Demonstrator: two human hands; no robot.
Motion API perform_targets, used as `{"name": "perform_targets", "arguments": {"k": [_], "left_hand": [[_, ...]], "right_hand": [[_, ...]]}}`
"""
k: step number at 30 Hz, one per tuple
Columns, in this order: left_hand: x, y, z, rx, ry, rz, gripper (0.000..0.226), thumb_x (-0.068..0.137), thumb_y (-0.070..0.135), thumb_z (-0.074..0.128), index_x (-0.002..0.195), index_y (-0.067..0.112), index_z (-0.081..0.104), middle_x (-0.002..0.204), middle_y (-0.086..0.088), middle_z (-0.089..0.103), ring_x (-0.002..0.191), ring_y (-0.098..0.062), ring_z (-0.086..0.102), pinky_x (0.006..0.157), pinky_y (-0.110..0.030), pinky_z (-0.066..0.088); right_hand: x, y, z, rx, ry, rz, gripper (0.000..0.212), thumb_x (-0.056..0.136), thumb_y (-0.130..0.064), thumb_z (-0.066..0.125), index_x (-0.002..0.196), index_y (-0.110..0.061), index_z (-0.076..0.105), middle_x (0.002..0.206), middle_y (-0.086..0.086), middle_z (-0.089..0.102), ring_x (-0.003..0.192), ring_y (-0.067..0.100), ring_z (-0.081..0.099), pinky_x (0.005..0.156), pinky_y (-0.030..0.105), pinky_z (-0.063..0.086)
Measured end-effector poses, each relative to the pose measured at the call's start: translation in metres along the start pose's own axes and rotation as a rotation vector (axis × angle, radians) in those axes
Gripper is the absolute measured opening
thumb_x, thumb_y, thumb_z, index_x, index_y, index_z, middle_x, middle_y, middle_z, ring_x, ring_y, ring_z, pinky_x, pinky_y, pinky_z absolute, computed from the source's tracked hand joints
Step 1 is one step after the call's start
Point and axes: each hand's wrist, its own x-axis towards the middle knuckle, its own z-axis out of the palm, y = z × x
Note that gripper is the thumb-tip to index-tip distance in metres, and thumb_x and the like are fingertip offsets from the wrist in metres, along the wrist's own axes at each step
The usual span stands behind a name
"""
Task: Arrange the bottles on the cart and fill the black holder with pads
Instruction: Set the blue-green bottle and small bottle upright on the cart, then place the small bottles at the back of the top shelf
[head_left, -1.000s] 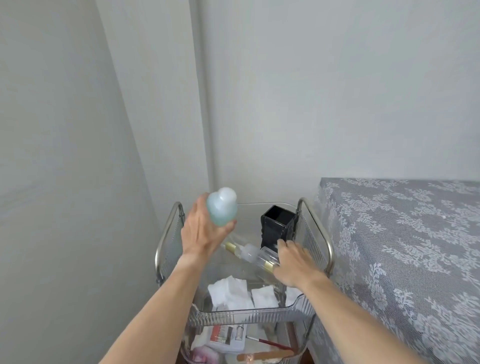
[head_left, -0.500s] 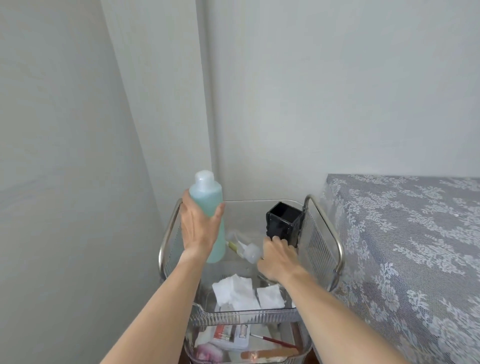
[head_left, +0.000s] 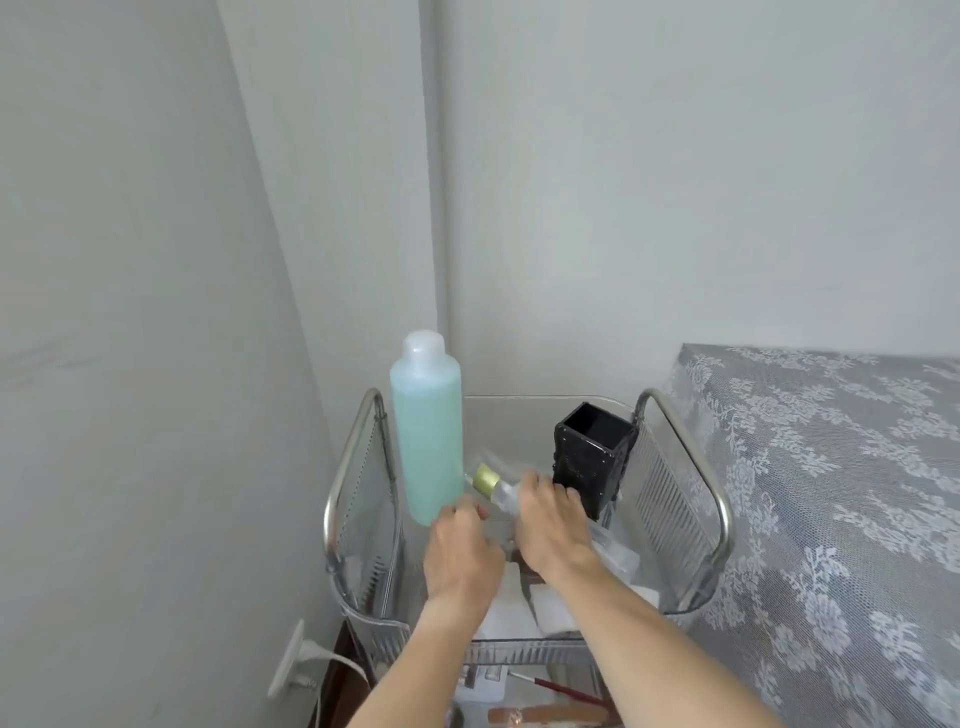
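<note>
White pads (head_left: 519, 616) lying under both wrists. Right hand (head_left: 553, 530) curling round clear gold-capped bottle (head_left: 493, 486); left hand (head_left: 460, 551) loosely curled, empty. Teal bottle (head_left: 428, 431) standing just beyond left fingers, black holder (head_left: 592, 457) beyond right.

A corner of a home or small beauty room is shown. Plain pale walls (head_left: 156, 260) are met by a clear cart (head_left: 680, 483) with metal handles, on which a tall turquoise bottle (head_left: 428, 431), a black holder (head_left: 592, 457) and white pads (head_left: 550, 608) are kept. A surface draped in grey lace cloth (head_left: 831, 493) is seen just beside it, and a wall socket (head_left: 291, 660) low down.
</note>
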Motion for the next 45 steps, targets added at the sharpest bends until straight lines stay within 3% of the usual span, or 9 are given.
{"name": "perform_targets", "arguments": {"k": [6,14,18,20,23,27,33,39,45], "left_hand": [[0.024,0.012,0.005,0.208,0.048,0.359,0.065,0.083,-0.007,0.055,0.142,0.015,0.039,0.14,-0.006,0.047,0.126,-0.025,0.048,0.098,-0.033,0.046],[0.036,0.024,-0.002,0.285,0.079,0.382,0.049,0.086,0.015,0.066,0.13,0.019,0.045,0.119,-0.003,0.064,0.109,-0.026,0.059,0.085,-0.033,0.051],[0.039,0.038,-0.007,0.238,0.048,0.169,0.051,0.092,0.049,0.059,0.119,0.009,0.043,0.101,-0.012,0.069,0.094,-0.035,0.068,0.067,-0.038,0.049],[0.039,0.042,-0.006,0.235,0.05,0.103,0.052,0.093,0.05,0.058,0.118,0.008,0.041,0.103,-0.015,0.069,0.094,-0.037,0.069,0.068,-0.04,0.051],[0.038,0.043,-0.003,0.272,0.062,0.084,0.052,0.094,0.048,0.057,0.121,0.007,0.04,0.107,-0.014,0.069,0.096,-0.035,0.07,0.072,-0.04,0.055],[0.037,0.04,-0.003,0.349,0.084,0.151,0.056,0.096,0.04,0.056,0.135,0.007,0.033,0.122,-0.009,0.062,0.096,-0.032,0.071,0.07,-0.04,0.057],[0.043,0.034,-0.015,0.398,0.058,0.276,0.052,0.097,0.021,0.057,0.14,0.01,0.029,0.164,-0.005,0.014,0.092,-0.038,0.071,0.068,-0.043,0.055],[0.044,0.033,-0.021,0.482,0.019,0.289,0.067,0.08,-0.018,0.057,0.136,0.009,0.034,0.161,-0.006,0.019,0.087,-0.038,0.071,0.063,-0.043,0.054],[0.051,0.031,-0.03,0.543,0.001,0.342,0.076,0.074,-0.021,0.059,0.139,0.008,0.033,0.148,-0.005,0.034,0.096,-0.036,0.07,0.064,-0.04,0.047]], "right_hand": [[0.001,0.007,-0.023,0.129,0.161,-0.176,0.038,0.082,-0.021,0.065,0.114,-0.008,0.049,0.105,0.009,0.065,0.092,0.031,0.064,0.075,0.037,0.045],[-0.014,0.02,-0.046,0.238,0.182,-0.289,0.053,0.083,-0.016,0.062,0.132,-0.012,0.041,0.112,0.011,0.065,0.092,0.031,0.063,0.077,0.036,0.049],[-0.017,0.031,-0.06,0.109,0.014,-0.068,0.027,0.082,-0.017,0.058,0.107,-0.011,0.049,0.091,0.008,0.066,0.076,0.029,0.065,0.063,0.035,0.046],[-0.019,0.037,-0.065,-0.043,-0.13,0.043,0.011,0.084,-0.021,0.055,0.092,-0.014,0.052,0.092,0.007,0.068,0.085,0.029,0.066,0.072,0.037,0.045],[-0.022,0.045,-0.063,-0.199,-0.372,0.15,0.025,0.089,-0.032,0.047,0.095,-0.014,0.062,0.101,0.004,0.068,0.096,0.026,0.064,0.089,0.041,0.041],[-0.025,0.054,-0.05,-0.146,-0.534,0.174,0.023,0.083,-0.025,0.061,0.1,-0.01,0.06,0.106,0.003,0.061,0.097,0.023,0.062,0.084,0.035,0.044],[-0.03,0.054,-0.048,-0.087,-0.432,0.135,0.058,0.08,-0.012,0.075,0.128,-0.007,0.043,0.112,0.006,0.059,0.101,0.027,0.062,0.082,0.038,0.05],[-0.023,0.03,-0.066,-0.001,-0.134,-0.007,0.045,0.083,-0.016,0.071,0.119,-0.005,0.045,0.099,0.01,0.062,0.089,0.033,0.066,0.069,0.041,0.047],[-0.001,0.001,-0.085,0.109,-0.032,-0.152,0.017,0.083,0.007,0.061,0.095,-0.003,0.055,0.099,0.016,0.057,0.09,0.036,0.06,0.065,0.037,0.047]]}}
